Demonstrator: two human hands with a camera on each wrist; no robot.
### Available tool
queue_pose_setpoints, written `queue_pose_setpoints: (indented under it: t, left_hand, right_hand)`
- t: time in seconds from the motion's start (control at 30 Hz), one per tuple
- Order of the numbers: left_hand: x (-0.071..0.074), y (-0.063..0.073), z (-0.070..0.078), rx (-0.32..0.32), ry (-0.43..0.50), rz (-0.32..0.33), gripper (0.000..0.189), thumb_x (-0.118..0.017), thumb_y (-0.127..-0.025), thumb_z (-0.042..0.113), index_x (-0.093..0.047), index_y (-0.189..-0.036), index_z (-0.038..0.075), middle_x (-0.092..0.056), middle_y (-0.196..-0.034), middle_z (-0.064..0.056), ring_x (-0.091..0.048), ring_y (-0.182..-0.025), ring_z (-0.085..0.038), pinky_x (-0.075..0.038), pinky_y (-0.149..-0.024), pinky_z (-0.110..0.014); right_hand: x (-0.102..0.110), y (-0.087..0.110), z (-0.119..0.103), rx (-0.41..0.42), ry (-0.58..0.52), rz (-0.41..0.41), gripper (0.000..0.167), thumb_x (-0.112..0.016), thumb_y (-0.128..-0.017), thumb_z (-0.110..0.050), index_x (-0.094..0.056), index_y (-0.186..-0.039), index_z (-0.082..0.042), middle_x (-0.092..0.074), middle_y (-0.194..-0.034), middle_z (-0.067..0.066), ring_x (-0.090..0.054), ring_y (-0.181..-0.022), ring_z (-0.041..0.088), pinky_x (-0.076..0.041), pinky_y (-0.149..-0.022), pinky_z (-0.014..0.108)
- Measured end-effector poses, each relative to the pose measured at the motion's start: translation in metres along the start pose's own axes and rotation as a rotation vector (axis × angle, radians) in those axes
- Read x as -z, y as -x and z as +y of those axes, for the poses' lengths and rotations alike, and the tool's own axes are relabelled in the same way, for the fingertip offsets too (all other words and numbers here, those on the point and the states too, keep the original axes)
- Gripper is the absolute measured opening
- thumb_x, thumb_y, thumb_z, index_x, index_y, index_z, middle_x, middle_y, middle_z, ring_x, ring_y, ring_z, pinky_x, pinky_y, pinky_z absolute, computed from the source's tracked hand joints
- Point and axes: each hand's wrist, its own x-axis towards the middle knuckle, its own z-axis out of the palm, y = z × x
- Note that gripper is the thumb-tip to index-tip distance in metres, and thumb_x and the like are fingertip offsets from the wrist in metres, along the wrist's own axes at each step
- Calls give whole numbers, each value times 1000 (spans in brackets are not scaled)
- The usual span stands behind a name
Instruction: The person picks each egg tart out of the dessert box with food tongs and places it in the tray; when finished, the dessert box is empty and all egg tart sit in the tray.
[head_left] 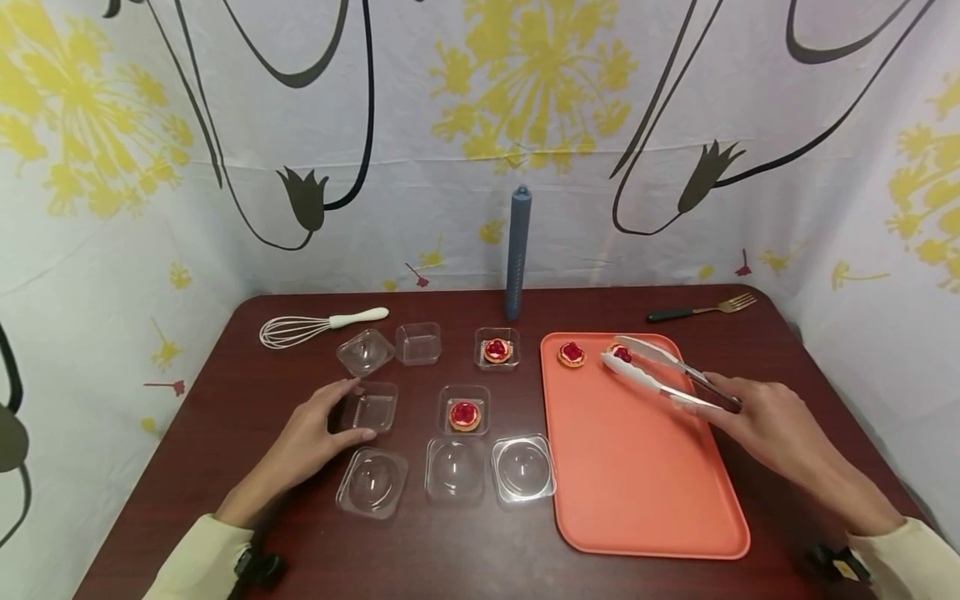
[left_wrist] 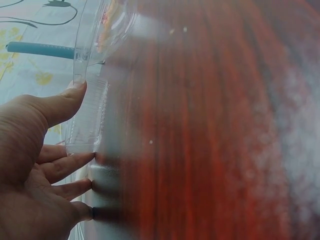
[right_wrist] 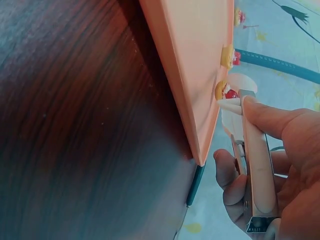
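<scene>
My left hand (head_left: 318,425) spans a clear plastic container (head_left: 377,407) that stands on the table. Its thumb is at the near side and its fingers at the far left corner; the left wrist view has the container (left_wrist: 89,117) between thumb and fingers. My right hand (head_left: 765,417) grips a pair of tongs (head_left: 693,379) with white tips. These tips reach around a small red-topped tart (head_left: 621,353) on the orange tray (head_left: 637,467). Another tart (head_left: 572,355) sits left of it on the tray.
Two clear containers hold one tart each (head_left: 464,415) (head_left: 497,350). Domed clear lids (head_left: 453,469) lie along the near side, with another lid (head_left: 366,352) and container (head_left: 418,343) further back. A whisk (head_left: 322,327), a blue stick (head_left: 517,250) and a fork (head_left: 701,308) are at the back.
</scene>
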Motion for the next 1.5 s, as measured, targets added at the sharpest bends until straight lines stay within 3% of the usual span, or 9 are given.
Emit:
queue_pose_setpoints:
  t: [0.13,0.4,0.8,1.2,1.33,1.5]
  left_hand:
    - [1,-1,0,-5,4,8,80,-96,-89,26,-59,-153,-4,-65,-146,-25,-53,-145,-49,-44,-117,-67]
    - [0,-1,0,-6,-3,4,80,-96,-89,26,-59,-153,-4,-65,-147,-26,-52,-146,-49,-44,-117,-68]
    - [-2,-2,0,6,-11,-14,81,-95,-90,23,-56,-155,-5,-64,-148,-25,-51,-147,-48,-43,-118,-67]
    - [-2,-2,-1,12,-15,-29,82,-94,-91,23,-53,-157,-5,-63,-149,-24,-49,-149,-48,-41,-120,-67]
    - [-1,-1,0,10,-13,-36,85,-92,-93,25,-50,-160,-5,-60,-152,-26,-48,-149,-49,-40,-120,-69]
    - [6,3,2,22,-24,-30,89,-92,-94,28,-46,-163,-5,-53,-158,-31,-49,-147,-52,-41,-117,-73]
  right_hand:
    - [0,-2,-2,10,1,-6,51,-95,-88,-27,-80,-130,-3,-38,-60,-16,-44,-63,11,-37,-60,32]
    - [-2,-11,-8,-2,-2,-59,60,-93,-90,-38,-78,-135,-2,-44,-61,-16,-47,-65,12,-39,-63,34]
    - [-6,-23,-19,19,-21,-105,49,-90,-93,-35,-80,-128,-1,-44,-66,-11,-41,-59,6,-34,-58,28]
    - [-14,-32,-28,37,-30,-111,37,-92,-93,-29,-80,-122,-9,-51,-68,-13,-43,-60,7,-35,-58,30]
    - [-12,-33,-29,9,-38,-140,37,-91,-94,-29,-79,-122,-8,-57,-71,-13,-46,-62,8,-37,-58,30]
    - [-5,-31,-30,-43,-54,-146,51,-89,-96,-30,-76,-134,1,-58,-72,-10,-46,-64,11,-36,-59,30]
